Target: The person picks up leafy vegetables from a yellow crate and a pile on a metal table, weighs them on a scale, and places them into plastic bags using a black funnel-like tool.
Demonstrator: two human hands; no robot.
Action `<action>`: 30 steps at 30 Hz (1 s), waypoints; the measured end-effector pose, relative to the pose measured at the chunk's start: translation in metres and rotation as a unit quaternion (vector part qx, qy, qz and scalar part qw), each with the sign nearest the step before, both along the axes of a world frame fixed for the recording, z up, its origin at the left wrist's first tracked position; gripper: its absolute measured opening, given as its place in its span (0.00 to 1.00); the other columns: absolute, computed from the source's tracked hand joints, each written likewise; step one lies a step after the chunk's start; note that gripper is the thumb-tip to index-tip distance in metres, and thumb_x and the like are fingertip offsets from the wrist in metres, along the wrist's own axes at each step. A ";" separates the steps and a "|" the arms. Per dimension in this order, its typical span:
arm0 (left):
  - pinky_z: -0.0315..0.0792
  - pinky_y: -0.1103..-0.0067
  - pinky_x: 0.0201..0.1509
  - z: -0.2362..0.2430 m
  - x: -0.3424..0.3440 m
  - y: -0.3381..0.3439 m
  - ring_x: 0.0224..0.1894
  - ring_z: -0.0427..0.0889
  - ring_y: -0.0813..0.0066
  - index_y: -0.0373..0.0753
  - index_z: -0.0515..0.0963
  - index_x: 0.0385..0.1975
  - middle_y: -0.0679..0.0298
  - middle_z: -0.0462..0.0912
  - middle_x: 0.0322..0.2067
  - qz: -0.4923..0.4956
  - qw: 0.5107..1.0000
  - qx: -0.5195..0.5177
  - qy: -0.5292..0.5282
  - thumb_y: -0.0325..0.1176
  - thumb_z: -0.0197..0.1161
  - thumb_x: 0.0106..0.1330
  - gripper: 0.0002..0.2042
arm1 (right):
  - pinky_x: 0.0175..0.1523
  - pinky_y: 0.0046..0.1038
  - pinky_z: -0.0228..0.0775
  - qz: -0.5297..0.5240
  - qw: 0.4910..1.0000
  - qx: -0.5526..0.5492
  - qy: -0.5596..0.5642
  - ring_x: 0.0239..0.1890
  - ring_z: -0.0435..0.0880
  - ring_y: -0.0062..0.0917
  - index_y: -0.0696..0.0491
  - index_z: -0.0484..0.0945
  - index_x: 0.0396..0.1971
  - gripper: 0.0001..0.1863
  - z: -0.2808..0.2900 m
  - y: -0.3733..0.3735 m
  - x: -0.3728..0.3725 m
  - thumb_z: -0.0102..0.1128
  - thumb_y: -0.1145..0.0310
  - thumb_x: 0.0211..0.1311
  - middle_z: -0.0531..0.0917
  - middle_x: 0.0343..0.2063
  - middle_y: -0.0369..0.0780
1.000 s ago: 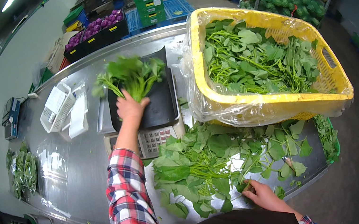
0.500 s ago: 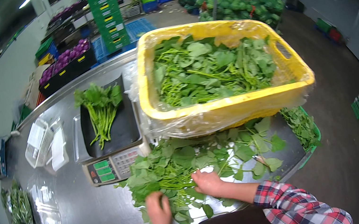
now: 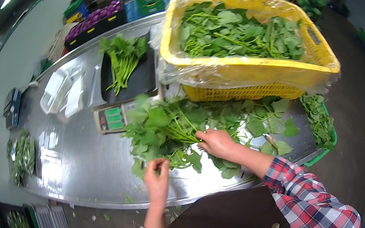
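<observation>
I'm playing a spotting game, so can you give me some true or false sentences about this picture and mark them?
1. The right grip holds green stems. True.
2. The basket is blue. False: the basket is yellow.
3. A bunch of greens lies on the black weighing tray. True.
4. The left grip is inside the basket. False: the left grip is by the loose greens.
5. The white containers are left of that tray. True.

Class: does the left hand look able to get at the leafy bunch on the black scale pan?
Probably yes: the leafy bunch lies uncovered, and only greens and the scale front separate it from the left hand.
</observation>
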State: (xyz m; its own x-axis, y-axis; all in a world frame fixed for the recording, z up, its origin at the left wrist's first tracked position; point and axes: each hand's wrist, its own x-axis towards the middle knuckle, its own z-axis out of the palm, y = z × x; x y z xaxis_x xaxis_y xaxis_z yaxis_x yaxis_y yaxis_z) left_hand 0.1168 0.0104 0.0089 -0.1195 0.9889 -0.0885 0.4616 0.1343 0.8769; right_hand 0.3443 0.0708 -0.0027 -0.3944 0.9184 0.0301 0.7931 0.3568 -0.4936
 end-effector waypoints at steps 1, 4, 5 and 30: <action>0.71 0.79 0.38 0.000 0.012 -0.010 0.32 0.76 0.73 0.34 0.70 0.40 0.60 0.77 0.32 0.035 0.985 -0.056 -0.160 0.34 0.58 0.58 0.14 | 0.29 0.38 0.68 0.035 0.998 0.008 0.059 0.26 0.75 0.42 0.54 0.69 0.32 0.11 -0.003 -0.011 -0.009 0.54 0.64 0.52 0.74 0.22 0.47; 0.72 0.83 0.31 -0.022 0.044 -0.029 0.27 0.75 0.79 0.32 0.68 0.36 0.60 0.76 0.26 0.089 0.902 -0.156 -0.392 0.36 0.55 0.62 0.12 | 0.31 0.37 0.68 0.107 0.985 0.000 0.135 0.26 0.75 0.42 0.53 0.71 0.37 0.12 -0.007 -0.048 -0.028 0.54 0.70 0.51 0.72 0.20 0.46; 0.71 0.84 0.28 -0.030 0.045 -0.032 0.26 0.75 0.79 0.33 0.67 0.34 0.63 0.75 0.25 0.143 0.873 -0.172 -0.433 0.35 0.55 0.62 0.11 | 0.31 0.33 0.69 0.134 0.981 0.008 0.137 0.26 0.75 0.38 0.53 0.71 0.40 0.13 -0.012 -0.058 -0.031 0.52 0.74 0.53 0.74 0.23 0.46; 0.67 0.81 0.25 -0.055 0.054 -0.061 0.19 0.70 0.79 0.36 0.69 0.26 0.65 0.72 0.19 0.235 0.742 -0.194 -0.597 0.27 0.55 0.59 0.04 | 0.26 0.29 0.67 0.138 0.960 0.099 0.221 0.25 0.75 0.33 0.56 0.72 0.22 0.08 -0.030 -0.086 -0.025 0.62 0.72 0.40 0.73 0.23 0.41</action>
State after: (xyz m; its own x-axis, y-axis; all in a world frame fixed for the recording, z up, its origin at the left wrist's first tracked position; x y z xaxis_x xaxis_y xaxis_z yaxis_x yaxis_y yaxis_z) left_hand 0.1708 -0.0510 -0.0462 -0.0515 0.7352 -0.6758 -0.7908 0.3832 0.4772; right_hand 0.3197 -0.0152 -0.0332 -0.5308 0.7394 0.4142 0.3826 0.6451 -0.6614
